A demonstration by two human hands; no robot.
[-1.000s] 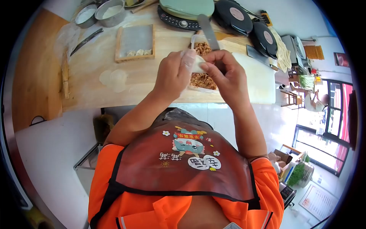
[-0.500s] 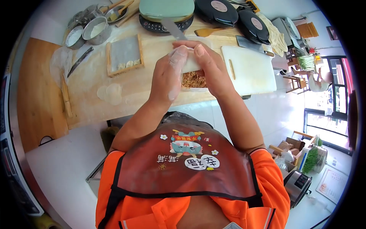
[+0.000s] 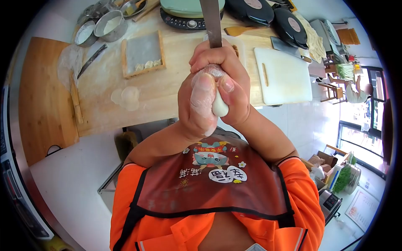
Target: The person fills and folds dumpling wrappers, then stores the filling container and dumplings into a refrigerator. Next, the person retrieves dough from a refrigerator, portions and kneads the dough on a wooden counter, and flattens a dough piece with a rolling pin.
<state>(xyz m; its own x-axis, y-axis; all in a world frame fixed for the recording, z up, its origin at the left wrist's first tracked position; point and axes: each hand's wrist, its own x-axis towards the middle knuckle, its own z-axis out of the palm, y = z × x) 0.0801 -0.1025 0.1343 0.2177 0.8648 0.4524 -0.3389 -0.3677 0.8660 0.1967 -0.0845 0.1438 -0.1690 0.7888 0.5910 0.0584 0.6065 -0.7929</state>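
Observation:
A white dough dumpling (image 3: pixel 220 107) is squeezed between my two hands, its lower end poking out between the thumbs. My left hand (image 3: pixel 197 102) is floury and closed around one side of it. My right hand (image 3: pixel 235 85) is closed on the other side, its fingers wrapped over the left ones. A flat metal blade (image 3: pixel 212 25), seemingly a filling spatula, sticks up from the fingers; its grip end is hidden. Behind the hands, a sliver of brown filling (image 3: pixel 235 51) shows in its container. Round dough wrappers (image 3: pixel 130 98) lie on the floured table to the left.
A wooden-framed tray (image 3: pixel 143 53) holds several dumplings. To the right lie a white cutting board (image 3: pixel 289 79) and a cleaver (image 3: pixel 284 47). A green electric griddle (image 3: pixel 190 21), black pans (image 3: pixel 284 28) and metal bowls (image 3: pixel 111 26) line the back.
Both hands have come closer to my body and tightened around the dumpling. The blade now points upright. The filling, formerly visible below the hands, is mostly hidden behind them.

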